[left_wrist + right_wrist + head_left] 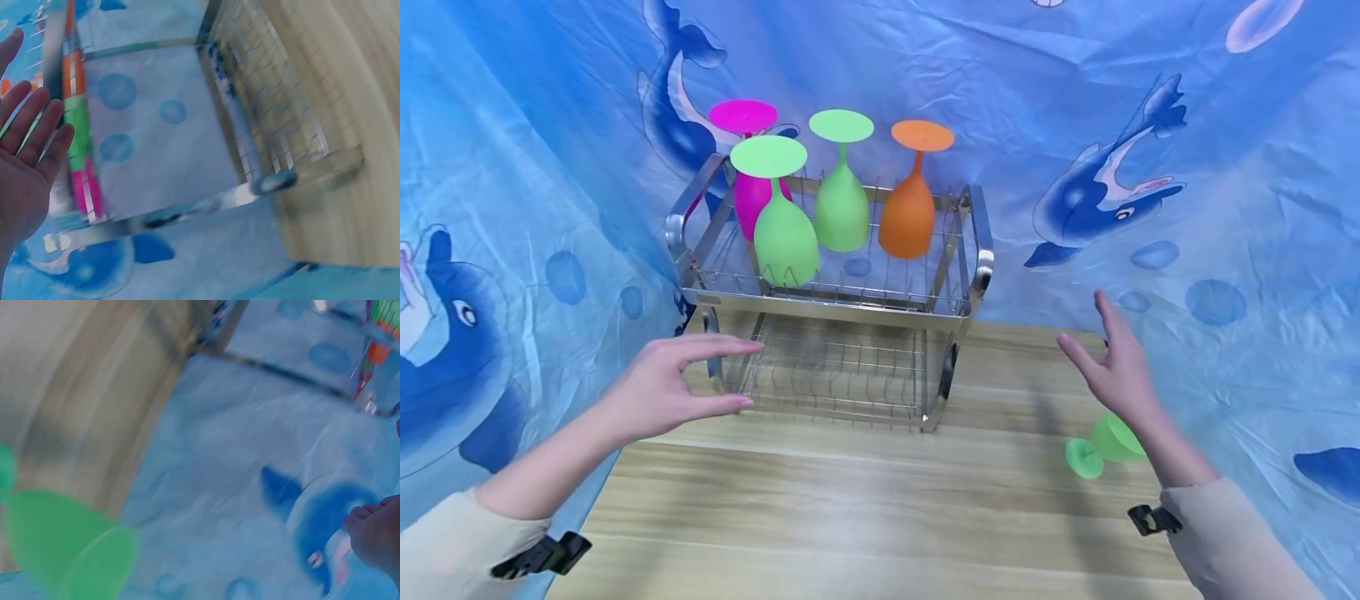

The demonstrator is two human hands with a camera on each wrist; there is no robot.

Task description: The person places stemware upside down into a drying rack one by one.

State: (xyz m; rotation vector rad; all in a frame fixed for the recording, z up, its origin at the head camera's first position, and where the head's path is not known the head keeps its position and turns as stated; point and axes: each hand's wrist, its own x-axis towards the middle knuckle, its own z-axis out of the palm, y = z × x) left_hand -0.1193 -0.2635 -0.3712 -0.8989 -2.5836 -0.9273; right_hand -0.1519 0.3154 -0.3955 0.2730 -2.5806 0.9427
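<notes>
My left hand (662, 387) hovers in front of the lower left side of a two-tier metal dish rack (827, 310), thumb and fingers spread apart, holding nothing. Upside down on the top tier stand a magenta goblet (748, 200), two green goblets, one in front (786, 242) and one behind (841, 208), and an orange goblet (907, 221). Another green goblet (1116, 437) lies on its side on the table at the right, partly hidden by my right forearm. Above it, my right hand (1120, 367) is raised with its fingers extended and nothing in it.
The rack's lower wire tier (842, 371) holds no goblets. Blue sheeting (880, 67) printed with dolphins hangs behind the rack and along both sides. Light wood-grain tabletop (850, 508) extends in front of the rack.
</notes>
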